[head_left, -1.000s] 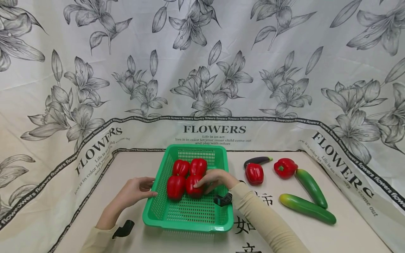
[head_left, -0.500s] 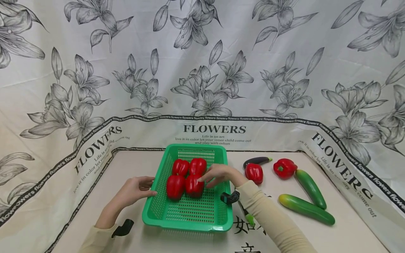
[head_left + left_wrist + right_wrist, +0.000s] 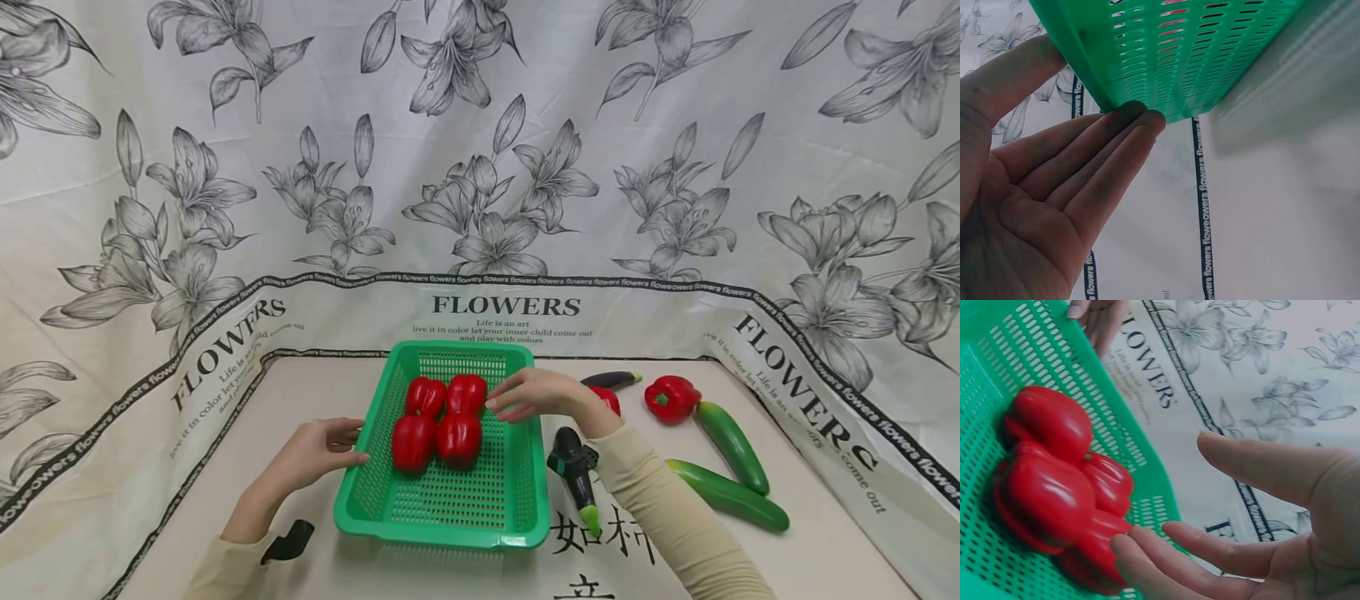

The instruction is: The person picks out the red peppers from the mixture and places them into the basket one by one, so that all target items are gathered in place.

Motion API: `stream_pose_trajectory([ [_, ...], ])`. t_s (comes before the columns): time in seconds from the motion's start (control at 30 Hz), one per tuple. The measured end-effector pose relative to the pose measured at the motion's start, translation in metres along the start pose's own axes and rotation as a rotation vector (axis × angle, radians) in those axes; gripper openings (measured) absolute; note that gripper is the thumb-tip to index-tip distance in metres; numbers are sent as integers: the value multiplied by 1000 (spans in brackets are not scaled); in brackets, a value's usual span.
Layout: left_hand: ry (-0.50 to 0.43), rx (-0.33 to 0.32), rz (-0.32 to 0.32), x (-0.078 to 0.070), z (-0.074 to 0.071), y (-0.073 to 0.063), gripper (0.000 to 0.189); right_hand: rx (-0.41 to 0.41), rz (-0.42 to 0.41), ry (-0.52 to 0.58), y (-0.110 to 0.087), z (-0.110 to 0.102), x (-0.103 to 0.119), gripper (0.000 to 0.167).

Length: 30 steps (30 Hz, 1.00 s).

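A green perforated plastic basket stands mid-table with several red bell peppers grouped inside. My left hand is at its left side, thumb at the rim and nearly straight fingers against the outer wall. Over the basket's right rim hovers my right hand, fingers relaxed and spread, holding nothing. The right wrist view shows that hand apart from the peppers. Below its wrist lies a dark eggplant with a green stem. A second bell pepper is partly hidden behind the right forearm.
Right of the arm lie another red bell pepper, two green cucumbers with yellowish ends, and a thin dark eggplant. A flower-printed cloth hangs behind the table and along its sides. Black characters mark the tabletop.
My right hand has let go of the front right pepper in the basket and moved up and right to the rim. The near eggplant has come into view. My left hand stays put.
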<state>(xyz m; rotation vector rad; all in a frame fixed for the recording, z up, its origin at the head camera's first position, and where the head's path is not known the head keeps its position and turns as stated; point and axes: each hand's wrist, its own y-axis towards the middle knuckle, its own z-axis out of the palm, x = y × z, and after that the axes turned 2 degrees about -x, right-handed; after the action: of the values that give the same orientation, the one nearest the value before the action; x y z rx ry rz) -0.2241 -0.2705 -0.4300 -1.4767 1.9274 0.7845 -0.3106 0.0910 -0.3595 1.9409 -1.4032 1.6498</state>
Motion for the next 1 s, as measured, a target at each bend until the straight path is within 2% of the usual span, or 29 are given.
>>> stream_pose_trajectory([
  [0.33,5,-3,11,-1,0,1,61,-90,-40,116,-17,-34,-3,51],
  [0.73,6,-2,4,0,1,1,61,-174,-46,74,-25,-65,-28,49],
  [1.0,11,-1,4,-1,0,1,61,-270,-7,139,-32,-85,-45,52],
])
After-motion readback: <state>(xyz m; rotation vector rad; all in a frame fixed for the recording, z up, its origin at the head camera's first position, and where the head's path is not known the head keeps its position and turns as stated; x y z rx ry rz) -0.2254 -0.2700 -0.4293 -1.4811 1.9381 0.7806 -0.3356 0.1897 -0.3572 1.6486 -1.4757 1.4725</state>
